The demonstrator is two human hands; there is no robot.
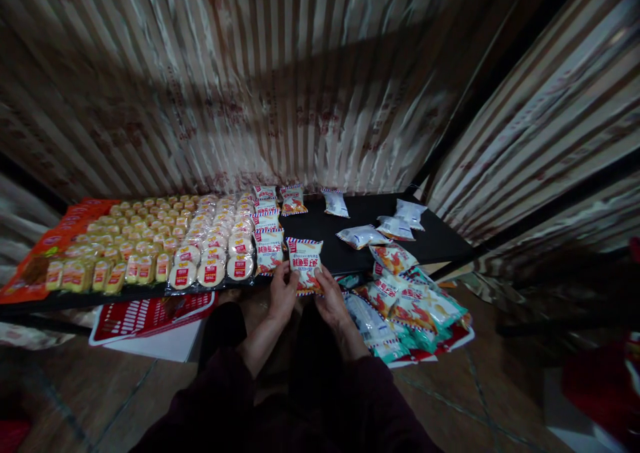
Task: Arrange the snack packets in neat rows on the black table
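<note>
Between my two hands is a snack bag [305,264], white with red lettering, at the front edge of the black shelf [313,225]. My left hand [283,293] grips its lower left corner, and my right hand [331,296] grips the lower right one. Just left of it stands a column of similar bags [269,252] running toward the back. Another such bag [293,200] lies at the rear. Farther right, several bags show plain silvery-white sides, among them one bag [359,236] near the middle and one [336,203] at the back.
Rows of round white packaged cakes [211,273] and small yellow packaged cakes [103,274] fill the shelf's left, beside an orange package [65,233]. A heap of bags [407,306] rests in a red basket below right. Another red basket [150,316] is under the shelf. Striped sheeting [280,86] hangs behind.
</note>
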